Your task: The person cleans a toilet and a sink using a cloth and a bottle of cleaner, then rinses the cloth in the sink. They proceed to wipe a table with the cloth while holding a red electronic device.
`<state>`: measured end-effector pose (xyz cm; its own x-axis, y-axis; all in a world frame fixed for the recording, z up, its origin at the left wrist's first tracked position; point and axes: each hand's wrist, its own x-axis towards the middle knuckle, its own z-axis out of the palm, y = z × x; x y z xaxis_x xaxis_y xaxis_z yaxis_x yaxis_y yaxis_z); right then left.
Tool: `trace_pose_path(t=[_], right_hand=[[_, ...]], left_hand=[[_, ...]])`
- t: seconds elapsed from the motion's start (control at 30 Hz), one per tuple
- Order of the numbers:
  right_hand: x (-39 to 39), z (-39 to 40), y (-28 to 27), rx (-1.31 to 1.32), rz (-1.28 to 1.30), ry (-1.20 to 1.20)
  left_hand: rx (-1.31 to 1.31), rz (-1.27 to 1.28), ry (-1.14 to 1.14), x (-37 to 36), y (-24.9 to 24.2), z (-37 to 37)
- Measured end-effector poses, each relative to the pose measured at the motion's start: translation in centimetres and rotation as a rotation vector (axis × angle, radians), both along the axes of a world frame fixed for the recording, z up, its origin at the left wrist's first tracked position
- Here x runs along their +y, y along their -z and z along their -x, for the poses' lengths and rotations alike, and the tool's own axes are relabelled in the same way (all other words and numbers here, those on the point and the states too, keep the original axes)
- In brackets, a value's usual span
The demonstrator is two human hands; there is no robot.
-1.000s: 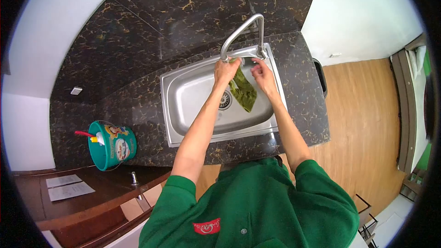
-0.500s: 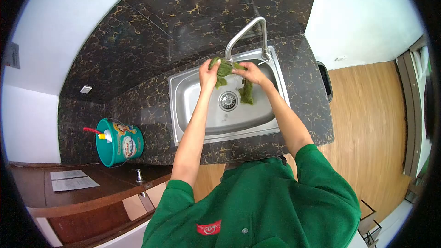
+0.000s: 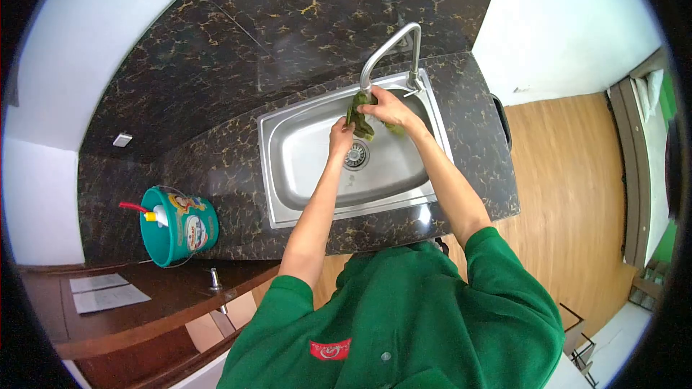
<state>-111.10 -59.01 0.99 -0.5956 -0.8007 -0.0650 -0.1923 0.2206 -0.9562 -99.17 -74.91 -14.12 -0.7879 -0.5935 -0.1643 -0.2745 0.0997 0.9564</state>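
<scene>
A wet-looking green cloth [image 3: 362, 124] hangs bunched below the mouth of the curved metal faucet [image 3: 417, 50], over the steel sink [image 3: 269, 180]. Low on the cloth's left edge, my left hand [image 3: 341, 135] pinches it with closed fingers. My right hand [image 3: 390, 109] grips its upper part, close under the spout. Some of the cloth shows behind my right wrist, partly hidden. Just below the cloth is the round drain [image 3: 356, 155].
On the dark marbled counter [image 3: 238, 194] at left stands a teal bucket [image 3: 205, 220] containing a bottle with a yellow cap [image 3: 150, 216] and something red. Papers [image 3: 108, 299] lie on a brown wooden surface at lower left. A white wall [image 3: 562, 29] rises at right.
The cloth has been gathered from a wider spread into a narrower bunch. My left hand has moved down and right, closer to my right hand. The view has shifted slightly.
</scene>
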Motion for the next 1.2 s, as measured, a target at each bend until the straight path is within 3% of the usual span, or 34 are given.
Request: trace_pose_path(t=[0.1,0.13,0.2,0.27,0.33,0.4,0.43,0.53,0.57,0.6,0.63,0.67,0.7,0.73,0.8,0.87,0.93,1.0,1.07,1.1,1.2], right_hand=[[-0.6,0.8,2.2,0.195,0.037,0.046],[-0.7,0.6,1.7,0.265,0.079,0.061],[-0.8,0.3,1.6,0.186,-0.048,0.075],[-1.3,0.2,2.8,0.173,-0.035,0.095],[-1.6,-0.6,1.9,0.183,-0.126,0.087],[-1.7,-2.2,0.4,0.210,-0.195,0.092],[-1.6,-1.9,1.9,0.184,-0.061,0.067],[-0.5,-2.9,2.8,-0.001,-0.051,0.170],[-0.1,-3.1,2.0,-0.068,-0.041,0.185],[0.2,-3.0,1.9,-0.106,0.012,0.222],[0.2,-3.2,2.3,-0.109,0.024,0.386],[0.1,-3.0,1.8,-0.081,-0.029,0.432],[0.0,-2.2,3.7,0.010,-0.005,0.569],[0.4,-1.3,2.3,-0.030,-0.081,0.393],[-0.3,0.2,3.8,-0.210,-0.202,0.537],[-0.8,1.3,5.9,-0.333,-0.204,0.457],[-1.5,2.0,7.9,-0.532,-0.269,0.356],[-0.9,3.2,10.6,-0.812,-0.273,0.369],[-1.6,2.1,9.3,-0.933,-0.159,0.349],[-1.0,3.3,12.0,-1.093,-0.108,0.290],[-1.3,2.6,12.8,-1.510,0.165,0.077]], left_hand=[[-0.179,-0.428,-0.088,0.0,-2.0,-0.3],[-0.286,-0.639,0.009,-0.3,-3.9,0.0],[-0.287,-1.293,-0.132,-0.1,-5.4,1.1],[-0.224,-1.588,0.010,1.3,-10.2,1.7],[-0.048,-1.746,0.139,1.8,-10.3,2.8],[0.237,-1.756,0.236,1.6,-5.8,4.9],[0.130,-1.798,0.137,0.9,-3.0,6.9],[0.035,-1.717,-0.030,1.5,-0.2,7.9],[0.259,-1.404,0.390,1.6,7.0,9.4],[0.232,-1.418,0.239,2.7,7.3,9.2],[0.211,-1.420,0.089,3.8,7.5,8.9],[0.012,-1.942,-0.190,3.7,4.9,9.1],[-0.052,-1.847,-0.140,3.7,2.5,8.0],[-0.116,-1.746,-0.088,3.6,0.7,7.0],[-0.123,-1.686,0.059,2.9,-1.4,6.0],[-0.121,-1.629,0.164,2.5,-4.6,4.5],[-0.096,-1.704,0.349,2.2,-4.4,4.2],[-0.064,-1.565,0.301,2.6,-5.6,3.9],[-0.048,-1.852,0.163,3.3,-2.4,5.3],[0.040,-1.909,0.060,3.9,-2.8,5.3],[0.228,-2.150,-0.253,5.8,-2.7,5.6]])
